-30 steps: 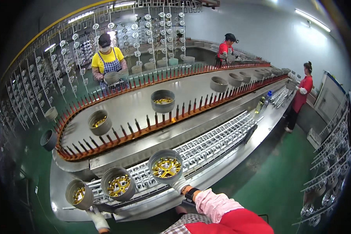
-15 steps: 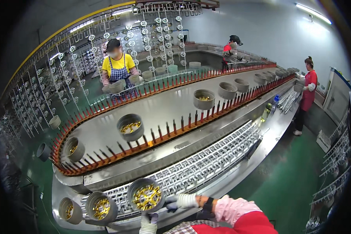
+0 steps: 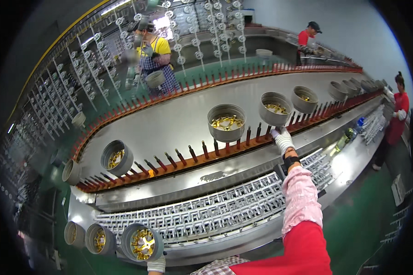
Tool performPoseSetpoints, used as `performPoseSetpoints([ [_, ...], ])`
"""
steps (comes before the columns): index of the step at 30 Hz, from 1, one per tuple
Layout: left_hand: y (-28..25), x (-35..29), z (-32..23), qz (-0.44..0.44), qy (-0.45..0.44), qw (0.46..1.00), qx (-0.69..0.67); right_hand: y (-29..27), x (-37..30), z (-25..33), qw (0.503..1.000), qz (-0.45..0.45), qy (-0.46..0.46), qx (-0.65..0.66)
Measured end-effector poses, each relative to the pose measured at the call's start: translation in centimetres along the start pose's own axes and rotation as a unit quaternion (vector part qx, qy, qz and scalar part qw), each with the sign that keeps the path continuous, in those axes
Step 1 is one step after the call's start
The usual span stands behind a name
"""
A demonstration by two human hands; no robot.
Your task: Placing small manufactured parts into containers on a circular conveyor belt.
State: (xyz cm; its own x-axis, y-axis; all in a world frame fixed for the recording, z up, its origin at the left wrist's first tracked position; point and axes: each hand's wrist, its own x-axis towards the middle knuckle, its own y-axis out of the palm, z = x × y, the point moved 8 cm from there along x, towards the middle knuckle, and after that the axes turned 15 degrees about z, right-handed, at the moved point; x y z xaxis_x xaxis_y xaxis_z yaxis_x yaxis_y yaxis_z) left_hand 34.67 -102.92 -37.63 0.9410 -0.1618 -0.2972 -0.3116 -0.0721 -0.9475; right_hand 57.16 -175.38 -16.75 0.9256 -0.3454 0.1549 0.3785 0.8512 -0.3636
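Note:
My right hand (image 3: 282,140), in a white striped glove, reaches far out to a grey wheel rim (image 3: 275,123) with gold inside, on the spindle row. Its fingers close on the rim's lower edge; the fingertips are partly hidden. Near the front left, my left hand (image 3: 157,264), also gloved, holds the lower right edge of another grey wheel rim (image 3: 157,245) with gold spokes, tilted toward me. Most of its fingers are hidden behind that rim. Beside it are two similar wheel rims, a middle one (image 3: 106,247) and an outer one (image 3: 80,236).
Upright spindles (image 3: 205,149) line a long metal table (image 3: 183,123) carrying more wheel rims. Silver metal racks (image 3: 206,215) lie on the near bench. Bottles (image 3: 344,140) stand at the right. Co-workers stand behind the table and at the far right; hanging racks (image 3: 96,59) fill the back left.
My right hand has moved away from the near wheel rim, outward and to the right, to a rim on the spindle row. My left hand stays at the near rim. The view has shifted.

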Motion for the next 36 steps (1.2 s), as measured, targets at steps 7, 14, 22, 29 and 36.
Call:
performPoseSetpoints([
  [7, -6.2, -1.5, -7.6, -0.104, 0.012, 0.993, 0.047, 4.2, 6.1, -3.6, 0.935, 0.051, 0.042, -0.348],
  [14, -10.3, -2.3, -12.6, -0.232, 0.043, 0.97, 0.062, 3.3, 0.8, 9.7, 0.931, -0.062, -0.145, -0.33],
  [22, -5.1, -1.4, -7.0, -0.058, -0.047, 0.995, -0.065, 11.7, -15.9, 16.1, 0.966, 0.227, -0.115, 0.04],
  [29, -5.8, -0.3, -12.3, -0.031, 0.047, 0.988, 0.146, 19.5, -33.4, 5.3, 0.836, 0.166, -0.231, -0.47],
  [36, -4.8, 1.1, -10.0, 0.052, -0.003, 0.994, 0.097, 23.1, -34.6, 6.2, 0.944, 0.209, -0.168, -0.192],
])
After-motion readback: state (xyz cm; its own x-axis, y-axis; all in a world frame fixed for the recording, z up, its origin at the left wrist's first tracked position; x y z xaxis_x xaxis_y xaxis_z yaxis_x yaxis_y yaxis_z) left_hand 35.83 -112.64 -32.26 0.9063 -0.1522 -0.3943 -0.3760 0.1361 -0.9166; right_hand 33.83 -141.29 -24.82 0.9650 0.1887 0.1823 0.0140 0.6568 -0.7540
